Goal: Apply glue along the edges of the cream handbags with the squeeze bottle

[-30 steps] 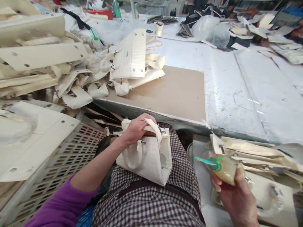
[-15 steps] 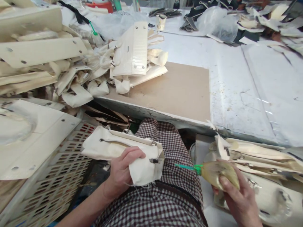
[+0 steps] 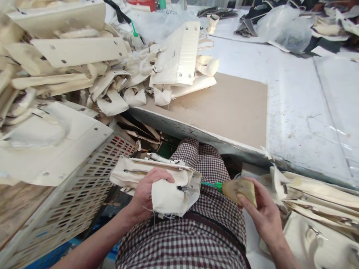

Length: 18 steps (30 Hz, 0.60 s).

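Over my lap, my left hand [image 3: 150,188] grips a cream bag piece [image 3: 168,196] with a zipper, its fingers wrapped round the fabric. Loose threads hang from the piece's lower edge, and a dark zipper end shows near its right side. My right hand [image 3: 259,205] is closed on a yellowish squeeze bottle [image 3: 238,190] with a green cap and a thin green nozzle. The bottle lies nearly level, its nozzle pointing left. The nozzle tip is at the right end of the bag piece; whether they touch I cannot tell.
Cream bag parts [image 3: 78,52] are heaped on the table at left. A white plastic crate [image 3: 92,186] stands left of my lap. More cream bags [image 3: 316,224] lie at lower right. A brown board [image 3: 235,108] covers part of the table before my knees.
My right hand has moved left with the squeeze bottle, bringing its nozzle up to the bag piece. The bag piece has turned slightly in my left hand. The whole view has shifted left.
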{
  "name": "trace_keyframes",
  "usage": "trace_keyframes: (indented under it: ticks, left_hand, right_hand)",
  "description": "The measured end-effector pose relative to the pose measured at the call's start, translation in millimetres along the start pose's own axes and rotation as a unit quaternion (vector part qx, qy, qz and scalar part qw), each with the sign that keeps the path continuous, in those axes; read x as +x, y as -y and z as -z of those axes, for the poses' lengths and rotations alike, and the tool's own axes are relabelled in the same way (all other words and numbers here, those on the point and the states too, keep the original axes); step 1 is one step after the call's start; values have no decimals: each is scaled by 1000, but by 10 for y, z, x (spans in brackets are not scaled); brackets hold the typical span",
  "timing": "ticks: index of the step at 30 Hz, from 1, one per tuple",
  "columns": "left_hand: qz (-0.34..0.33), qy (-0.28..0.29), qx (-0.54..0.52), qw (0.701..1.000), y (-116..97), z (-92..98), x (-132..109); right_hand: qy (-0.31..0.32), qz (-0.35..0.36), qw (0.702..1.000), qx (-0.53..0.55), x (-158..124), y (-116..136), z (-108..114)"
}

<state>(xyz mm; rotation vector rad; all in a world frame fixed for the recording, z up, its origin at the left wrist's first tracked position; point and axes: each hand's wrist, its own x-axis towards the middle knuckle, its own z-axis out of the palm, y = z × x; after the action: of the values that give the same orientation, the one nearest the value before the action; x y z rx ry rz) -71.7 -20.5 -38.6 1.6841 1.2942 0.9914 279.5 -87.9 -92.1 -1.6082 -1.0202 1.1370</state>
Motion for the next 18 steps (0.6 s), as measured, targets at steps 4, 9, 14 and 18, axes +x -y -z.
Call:
trace_keyframes:
  ticks: [4,9,14,18]
  left_hand:
    - [-31,2,6,1000,2,15,27]
    - [-42,5,18,999,-17,21,78]
    - [-42,6,8,999,20,2,60]
    - [-43,12,-2,999,46,-10,41]
  right_hand:
    - [-4,32,999,-26,111,105,-83]
    - [16,61,994,-94,251,122,-104]
    - [77,66,986,-130,291,88,-31]
    - [122,83,979,-138,264,44,25]
